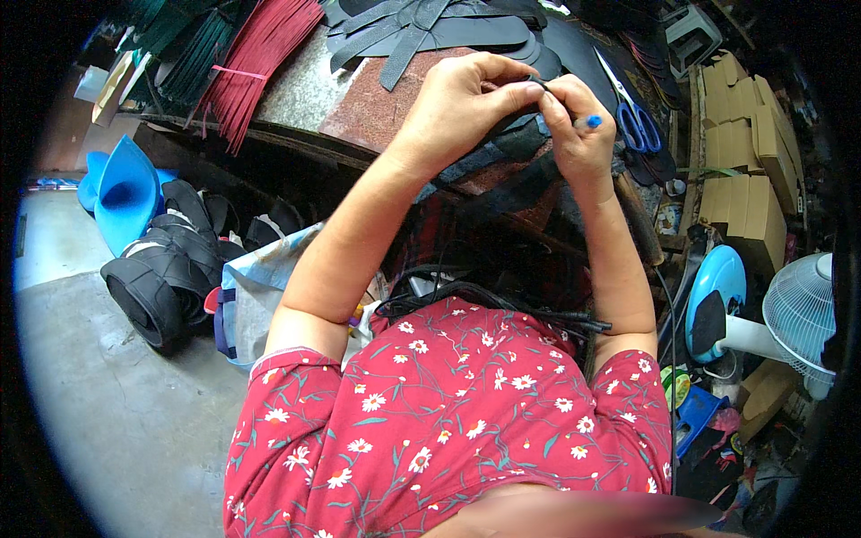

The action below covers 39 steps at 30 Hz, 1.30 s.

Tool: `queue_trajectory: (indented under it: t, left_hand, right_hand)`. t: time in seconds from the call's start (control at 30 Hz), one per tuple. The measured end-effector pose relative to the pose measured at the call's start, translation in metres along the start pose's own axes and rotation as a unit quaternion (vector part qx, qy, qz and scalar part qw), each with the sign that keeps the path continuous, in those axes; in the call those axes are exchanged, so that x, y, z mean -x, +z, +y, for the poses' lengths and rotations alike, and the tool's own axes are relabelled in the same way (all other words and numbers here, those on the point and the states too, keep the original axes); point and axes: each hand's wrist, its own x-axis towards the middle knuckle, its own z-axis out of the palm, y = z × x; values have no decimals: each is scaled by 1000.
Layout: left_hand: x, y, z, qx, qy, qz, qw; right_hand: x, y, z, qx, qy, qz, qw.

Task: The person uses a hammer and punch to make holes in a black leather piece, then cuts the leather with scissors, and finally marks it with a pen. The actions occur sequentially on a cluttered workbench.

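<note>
My left hand (pixel 466 100) is closed in a pinch, thumb against fingers, on a small dark piece that also meets the fingertips of my right hand. A pen with a blue end (pixel 587 122) sticks out of my closed right hand (pixel 579 148); its tip is hidden. Both hands are raised over the near edge of a workbench. Just beyond them, flat black leather-like straps (pixel 435 34) lie in an overlapping pile on a worn reddish-brown board (pixel 363 115). Scissors with blue handles (pixel 639 130) lie to the right of my right hand.
Bundled red strips (pixel 260 67) and dark green strips (pixel 184 67) lie at the far left. Black rolled material (pixel 161 278) and a blue foam-like sheet (pixel 121 193) are on the left floor. Brown boxes (pixel 740 211) and a fan (pixel 803 309) stand on the right.
</note>
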Motion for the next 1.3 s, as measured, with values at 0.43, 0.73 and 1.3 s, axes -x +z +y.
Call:
queue_trajectory:
  t: [0.43, 0.73, 1.3]
  left_hand:
    - [-2, 3, -31, 389, -134, -39, 911]
    - [-2, 4, -33, 389, -111, -60, 913]
    - [-1, 1, -34, 370, -88, -98, 920]
  right_hand:
    - [-17, -20, -7, -133, 101, 14, 986]
    - [-36, -24, -23, -255, 147, -17, 956]
    - [-38, -18, -21, -137, 67, -69, 986]
